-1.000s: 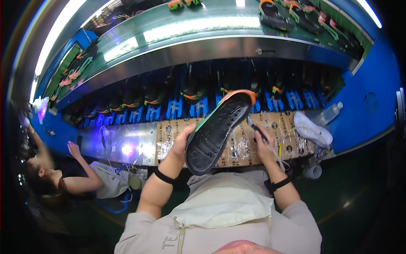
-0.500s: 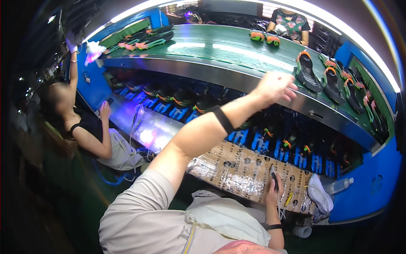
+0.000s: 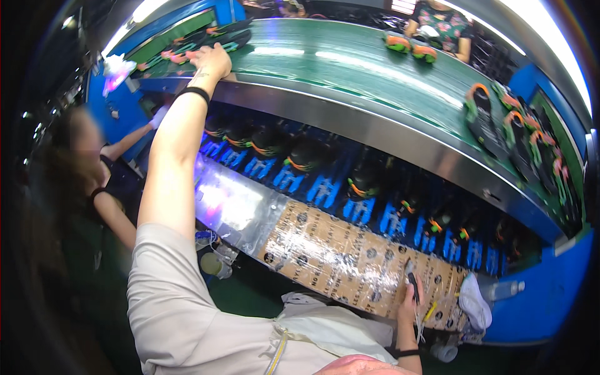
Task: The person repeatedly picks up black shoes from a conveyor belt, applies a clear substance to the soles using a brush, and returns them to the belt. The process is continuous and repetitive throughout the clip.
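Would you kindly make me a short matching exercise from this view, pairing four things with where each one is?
Things:
1. left hand
2. right hand
3. white cloth
4. plastic bottle

Places:
a. lying on its side beyond the right end of the patterned work board
b. stretched far out to the dark shoe soles on the green conveyor belt
c. at the near edge of the board, holding a dark thin tool
d. heaped on the right end of the board

Pairs: 1-b, 2-c, 3-d, 4-a
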The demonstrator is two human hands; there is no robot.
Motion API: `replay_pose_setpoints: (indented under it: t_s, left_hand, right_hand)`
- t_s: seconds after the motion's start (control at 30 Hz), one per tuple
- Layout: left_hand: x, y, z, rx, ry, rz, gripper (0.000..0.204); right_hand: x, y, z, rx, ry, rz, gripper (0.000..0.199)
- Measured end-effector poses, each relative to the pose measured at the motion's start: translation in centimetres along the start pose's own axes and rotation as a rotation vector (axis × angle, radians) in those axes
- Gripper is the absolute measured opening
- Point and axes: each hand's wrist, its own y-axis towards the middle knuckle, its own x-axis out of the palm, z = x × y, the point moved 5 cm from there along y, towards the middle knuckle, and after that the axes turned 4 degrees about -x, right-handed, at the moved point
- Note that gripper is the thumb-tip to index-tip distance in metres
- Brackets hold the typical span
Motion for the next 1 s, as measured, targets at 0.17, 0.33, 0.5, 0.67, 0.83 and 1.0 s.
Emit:
replay_pose_setpoints:
  t_s: [0.17, 0.33, 0.5, 0.67, 0.83, 1.0]
  left_hand:
    - [3.0, 4.8, -3.8, -0.027, 0.096, 0.090, 0.050]
    - [5.9, 10.0, -5.5, 0.187, 0.243, 0.099, 0.045]
    - [4.7, 8.5, -3.5, 0.260, 0.264, 0.184, 0.034]
    - [3.0, 6.7, -2.8, 0.502, 0.282, 0.189, 0.029]
    - [-2.3, 2.3, 2.6, 0.624, 0.106, -0.080, 0.027]
    - [-5.8, 2.8, -2.5, 0.417, -0.119, 0.201, 0.063]
  right_hand:
    - [-0.4, -0.1, -0.3, 0.017, -0.100, -0.054, 0.044]
    - [-0.3, -0.2, 0.5, 0.201, -0.071, -0.091, 0.048]
    - [0.2, 0.8, -3.3, 0.264, -0.135, -0.106, 0.049]
    - [0.5, 1.6, -4.7, 0.263, -0.144, -0.137, 0.049]
    - [0.2, 0.8, -6.1, 0.252, -0.154, -0.139, 0.049]
    - [0.4, 0.7, 0.5, 0.006, -0.052, -0.069, 0.048]
